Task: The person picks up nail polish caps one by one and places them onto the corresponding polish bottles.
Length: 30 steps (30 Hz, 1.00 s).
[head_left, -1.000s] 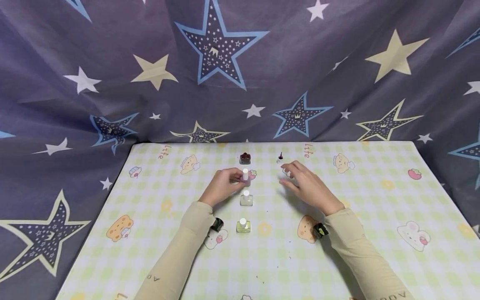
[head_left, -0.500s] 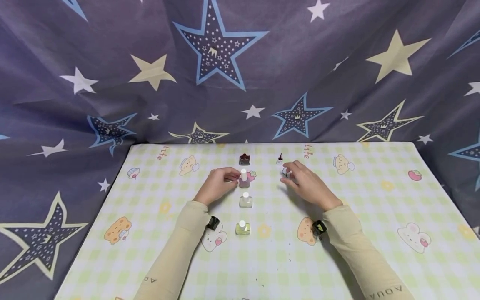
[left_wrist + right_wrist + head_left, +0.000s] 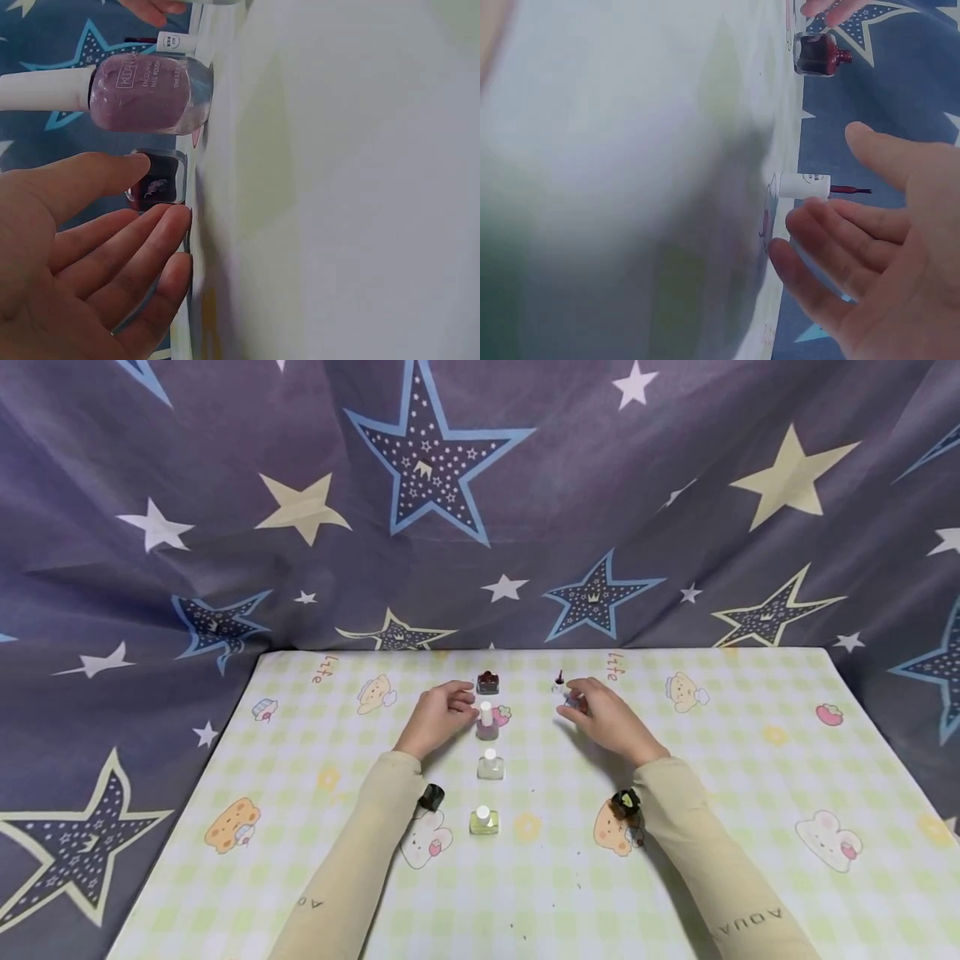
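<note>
An uncapped dark red nail polish bottle stands at the back of a row, its bare neck up. Just left of it is my left hand, fingers loosely bent and holding nothing. In the left wrist view, the thumb and fingers spread in front of that bottle. Beside the hand stands a capped purple nail polish bottle. To the right, a white brush cap stands upside down, its red-stained brush pointing up. My right hand is close to this cap, thumb and fingers apart and nothing gripped.
A clear capped bottle and a yellow-green capped bottle continue the row toward me. The checked tablecloth carries printed cartoons and a few dark specks. A star-patterned curtain hangs behind the table.
My left hand has let go of the purple bottle and moved forward toward the dark red one. My right hand has shifted slightly left, nearer the brush cap.
</note>
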Tool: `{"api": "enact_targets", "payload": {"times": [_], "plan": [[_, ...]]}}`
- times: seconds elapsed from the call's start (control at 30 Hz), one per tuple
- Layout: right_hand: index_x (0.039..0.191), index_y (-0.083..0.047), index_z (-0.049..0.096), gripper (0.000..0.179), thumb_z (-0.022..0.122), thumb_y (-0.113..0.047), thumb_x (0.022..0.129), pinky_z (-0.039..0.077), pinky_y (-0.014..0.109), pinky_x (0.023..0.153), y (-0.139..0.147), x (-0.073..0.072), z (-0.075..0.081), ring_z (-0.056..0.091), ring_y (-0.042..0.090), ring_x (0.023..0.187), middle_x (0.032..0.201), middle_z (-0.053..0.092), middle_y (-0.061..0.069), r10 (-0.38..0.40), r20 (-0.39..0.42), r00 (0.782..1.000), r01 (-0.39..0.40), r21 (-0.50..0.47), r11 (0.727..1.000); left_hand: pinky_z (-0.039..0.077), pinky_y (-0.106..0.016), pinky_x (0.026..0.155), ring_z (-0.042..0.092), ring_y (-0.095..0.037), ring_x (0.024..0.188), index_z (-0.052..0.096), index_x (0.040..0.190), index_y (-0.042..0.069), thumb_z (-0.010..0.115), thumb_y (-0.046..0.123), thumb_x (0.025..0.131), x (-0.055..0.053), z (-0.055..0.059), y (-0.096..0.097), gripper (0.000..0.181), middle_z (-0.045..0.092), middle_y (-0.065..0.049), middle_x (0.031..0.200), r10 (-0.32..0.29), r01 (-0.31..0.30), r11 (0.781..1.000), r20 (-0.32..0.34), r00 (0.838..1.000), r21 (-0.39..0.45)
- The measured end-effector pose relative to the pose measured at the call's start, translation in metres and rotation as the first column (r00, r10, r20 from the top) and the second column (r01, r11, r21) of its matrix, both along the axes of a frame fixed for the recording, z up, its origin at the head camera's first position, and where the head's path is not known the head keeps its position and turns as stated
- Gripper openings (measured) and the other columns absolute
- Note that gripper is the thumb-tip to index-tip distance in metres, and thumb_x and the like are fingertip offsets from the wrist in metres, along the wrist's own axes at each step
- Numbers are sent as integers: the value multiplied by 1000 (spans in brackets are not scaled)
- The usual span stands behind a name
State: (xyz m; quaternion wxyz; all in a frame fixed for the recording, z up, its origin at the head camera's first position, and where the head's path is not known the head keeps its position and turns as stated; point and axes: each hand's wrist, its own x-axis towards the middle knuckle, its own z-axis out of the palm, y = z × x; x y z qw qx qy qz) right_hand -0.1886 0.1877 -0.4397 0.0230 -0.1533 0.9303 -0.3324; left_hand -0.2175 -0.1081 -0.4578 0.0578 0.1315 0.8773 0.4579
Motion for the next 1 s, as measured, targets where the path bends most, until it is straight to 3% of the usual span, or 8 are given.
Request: {"api": "enact_targets", "payload": {"times": [0.27,0.53,0.77,1.0], "plan": [[135,6,51,50,62,-27,99,52,45,90,-2,-11,-7,61,29,99,115,60,19,1,85,996,1,-27,1000,55,-34,90,70,-23,97,63,129,3,72,7,88,-7,-3,5,42,71,-12,114,52,-51,999,19,998,-16],[135,8,51,49,63,-23,99,52,44,85,0,-23,-12,62,28,94,114,61,21,-15,77,997,19,-55,998,55,-37,91,70,-25,95,62,130,5,74,12,88,-18,-6,9,45,71,-12,113,96,-96,995,38,995,5],[125,4,59,36,63,-20,98,49,32,68,-4,-32,-11,61,21,82,108,61,15,-52,92,994,60,-83,995,55,-38,91,71,-27,91,65,128,9,75,13,87,-26,-8,15,42,73,-13,104,109,-111,992,43,993,53],[117,2,65,29,64,-20,98,51,33,72,-8,-35,-11,61,22,83,105,62,15,-73,107,992,80,-68,994,54,-39,89,69,-24,89,68,119,10,75,17,87,-25,-4,19,33,73,-10,103,157,-161,986,73,985,51]]}}
